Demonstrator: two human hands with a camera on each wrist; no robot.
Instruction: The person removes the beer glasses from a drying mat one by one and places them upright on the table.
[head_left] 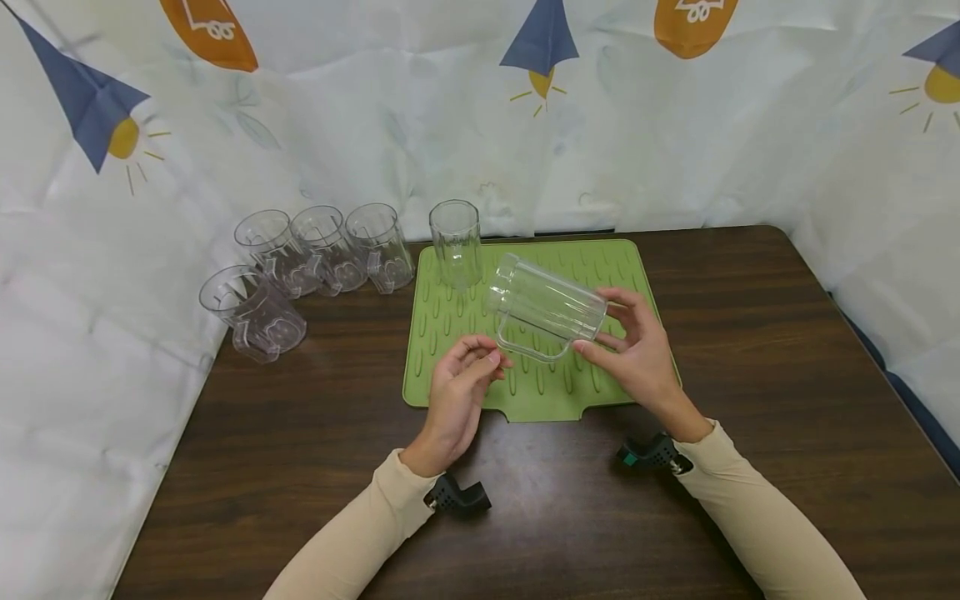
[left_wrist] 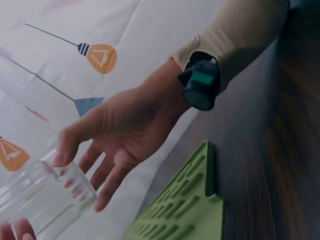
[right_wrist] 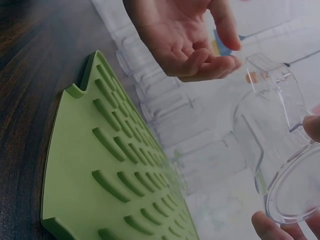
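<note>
A clear plastic mug [head_left: 551,300] is tilted nearly sideways above the green ridged mat [head_left: 543,406], its handle facing me. My right hand [head_left: 641,354] holds it by the right end, thumb on the near side and fingers on the far side. My left hand [head_left: 459,387] is beside the handle at the mug's other end, fingers loosely bent. In the right wrist view a small gap separates the left hand [right_wrist: 185,45] from the mug [right_wrist: 250,115]. Another clear mug [head_left: 456,242] stands upright on the mat's back left part.
Several more clear mugs [head_left: 258,321] stand grouped on the dark wooden table [head_left: 315,450], left of the mat. A white printed sheet [head_left: 360,125] hangs behind the table and along its sides. Each wrist carries a black camera [head_left: 459,497].
</note>
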